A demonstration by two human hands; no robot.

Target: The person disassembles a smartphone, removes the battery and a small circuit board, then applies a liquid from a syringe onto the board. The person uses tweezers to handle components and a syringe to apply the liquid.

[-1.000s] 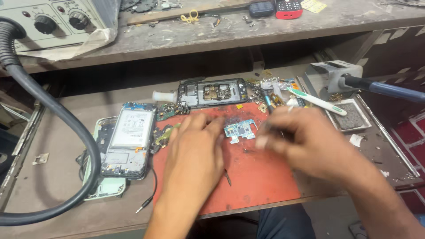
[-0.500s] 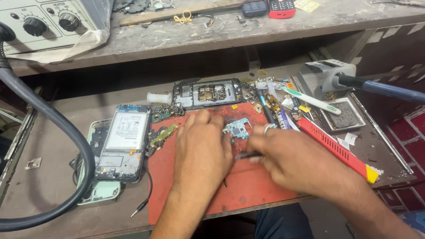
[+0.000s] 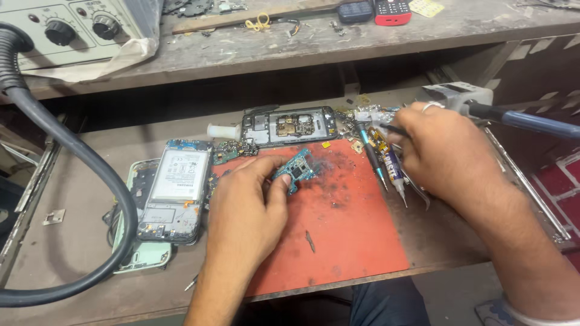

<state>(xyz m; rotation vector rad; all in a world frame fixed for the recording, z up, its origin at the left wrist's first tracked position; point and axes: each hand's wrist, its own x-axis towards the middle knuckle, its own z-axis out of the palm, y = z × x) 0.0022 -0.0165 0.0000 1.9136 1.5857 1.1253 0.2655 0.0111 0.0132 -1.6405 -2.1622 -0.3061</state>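
Pinching small teal circuit board [image 3: 296,171] in left hand [image 3: 244,208] grip on red rubber mat [image 3: 344,235]; right hand [image 3: 441,151], swung away to 2 o'clock, closing around thin dark tool [image 3: 393,128] among desk clutter, freeing board.

My left hand [image 3: 244,205] pinches a matt teal circuit board [image 3: 296,171] with dull metal shields over a scuffed, soot-smudged red rubber mat [image 3: 344,235] on my rough, dusty wooden bench [image 3: 78,241], beside a glossy black rubber hose [image 3: 90,175].

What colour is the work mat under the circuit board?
Red-orange mat, smudged dark; head view.
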